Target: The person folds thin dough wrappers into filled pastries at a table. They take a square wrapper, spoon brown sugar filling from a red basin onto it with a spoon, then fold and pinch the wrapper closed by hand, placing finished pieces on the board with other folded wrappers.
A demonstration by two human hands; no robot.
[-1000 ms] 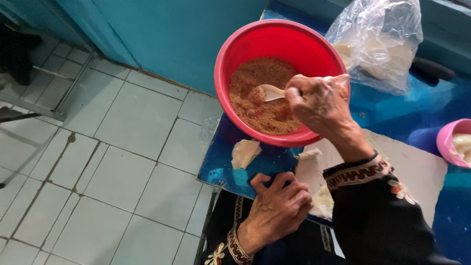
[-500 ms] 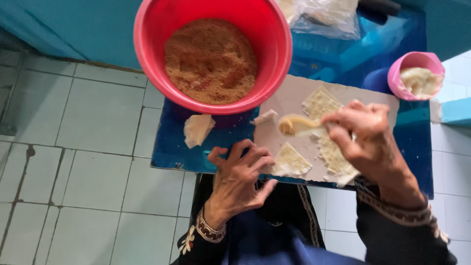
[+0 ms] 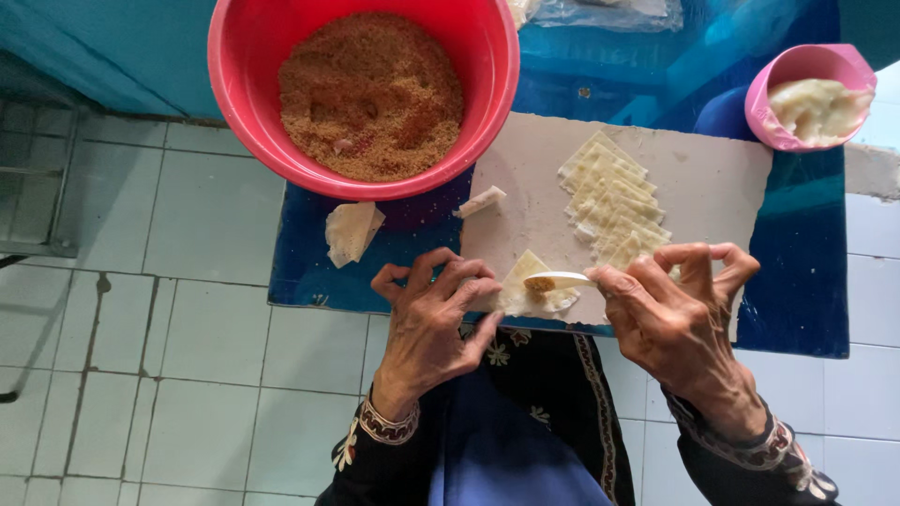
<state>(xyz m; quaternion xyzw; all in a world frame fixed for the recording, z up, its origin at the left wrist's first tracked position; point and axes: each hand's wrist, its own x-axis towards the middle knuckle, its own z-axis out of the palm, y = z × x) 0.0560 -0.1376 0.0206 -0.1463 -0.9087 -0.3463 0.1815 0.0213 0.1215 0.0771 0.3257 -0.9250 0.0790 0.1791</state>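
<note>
White spoon [image 3: 559, 279] — right grip [image 3: 670, 309]

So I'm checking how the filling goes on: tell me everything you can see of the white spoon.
The white spoon looks like plastic, small and pale, with a shallow oval bowl. It lies nearly level, bowl pointing toward the left hand, handle pinched in the fingers of the right hand. A little brown crumbly filling sits at its tip, which rests on or just over a pale dough wrapper at the near edge of the grey board. The handle's end is hidden by the fingers.
</note>
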